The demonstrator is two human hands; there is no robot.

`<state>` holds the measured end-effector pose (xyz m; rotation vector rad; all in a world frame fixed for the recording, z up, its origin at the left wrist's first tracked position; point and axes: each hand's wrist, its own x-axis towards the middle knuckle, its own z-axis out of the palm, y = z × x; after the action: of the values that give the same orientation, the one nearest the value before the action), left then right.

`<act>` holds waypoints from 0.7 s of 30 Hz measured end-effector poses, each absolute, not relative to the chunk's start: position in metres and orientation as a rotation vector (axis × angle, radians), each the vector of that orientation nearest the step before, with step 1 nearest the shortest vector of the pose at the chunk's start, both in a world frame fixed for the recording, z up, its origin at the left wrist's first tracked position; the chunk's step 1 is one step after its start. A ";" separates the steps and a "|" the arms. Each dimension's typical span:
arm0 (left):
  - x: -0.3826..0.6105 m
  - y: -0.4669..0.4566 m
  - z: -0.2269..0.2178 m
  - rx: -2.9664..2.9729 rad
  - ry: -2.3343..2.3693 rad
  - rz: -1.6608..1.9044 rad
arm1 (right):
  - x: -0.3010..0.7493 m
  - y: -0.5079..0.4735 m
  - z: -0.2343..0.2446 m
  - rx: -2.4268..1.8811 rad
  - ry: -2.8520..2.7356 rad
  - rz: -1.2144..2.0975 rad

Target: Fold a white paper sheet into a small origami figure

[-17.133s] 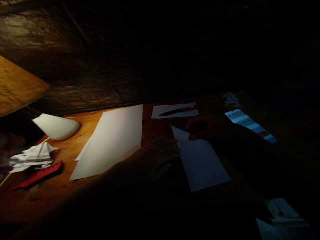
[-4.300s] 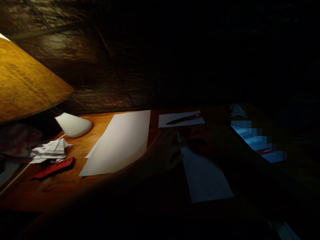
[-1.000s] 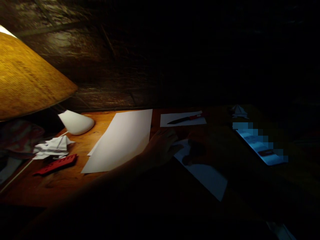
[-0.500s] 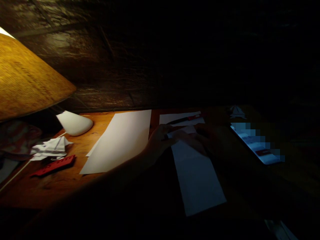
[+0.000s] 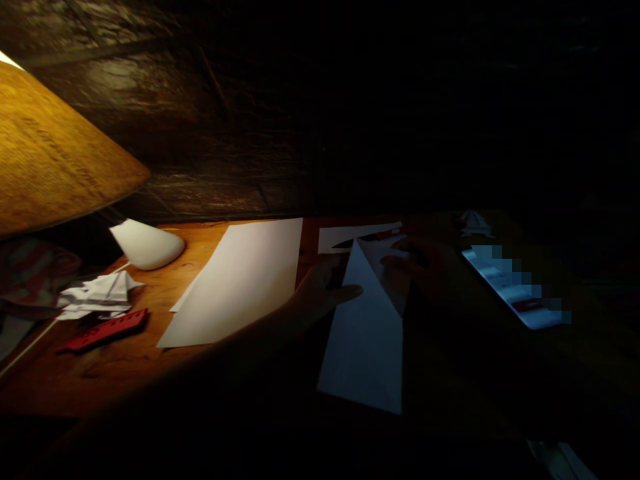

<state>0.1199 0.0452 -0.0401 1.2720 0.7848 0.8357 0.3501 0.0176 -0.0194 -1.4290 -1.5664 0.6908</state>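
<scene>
1. Along the bench's [image 5: 90, 373] lit left end, we see a conical woven lampshade [image 5: 55, 147] overhead, a smooth white cone [image 5: 146, 245], crumpled folded paper [image 5: 97, 297] and a red notched ruler [image 5: 103, 330].
2. Further right, we have a broad, smooth white paper sheet [image 5: 240, 287].
3. Our left hand [image 5: 323, 293] lies low with its fingers open and extended, their tips against the left edge of the long folded paper [image 5: 363, 340].
4. That paper tapers to a crisp point, lying on the bench between our hands, a diagonal flap folded over.
5. Our right hand [image 5: 425, 267] sits dim on the flap's upper edge; we cannot tell whether its fingers grip.
6. Beyond it lie a red-handled knife [image 5: 387, 235] on a small white sheet [image 5: 335, 240], a small paper fold [image 5: 474, 225] and a smooth, glowing phone [image 5: 515, 290].
</scene>
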 end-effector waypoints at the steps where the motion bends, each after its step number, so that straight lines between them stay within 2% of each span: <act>1: 0.119 0.047 -0.042 1.293 0.782 0.828 | 0.354 0.021 -0.022 -1.411 -1.568 0.739; 5: 0.116 0.051 -0.045 1.493 0.842 0.806 | 0.365 0.030 -0.033 -1.425 -1.658 0.856; 14: 0.106 0.052 -0.043 1.998 1.112 0.786 | 0.371 0.030 -0.028 -1.559 -1.846 0.761; 21: 0.106 0.057 -0.044 2.082 1.160 0.697 | 0.371 0.027 -0.021 -1.569 -1.933 0.748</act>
<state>0.1057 0.0570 -0.0443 2.0819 1.1597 0.6974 0.3713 0.0274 -0.0214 -1.5687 -1.9329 0.7478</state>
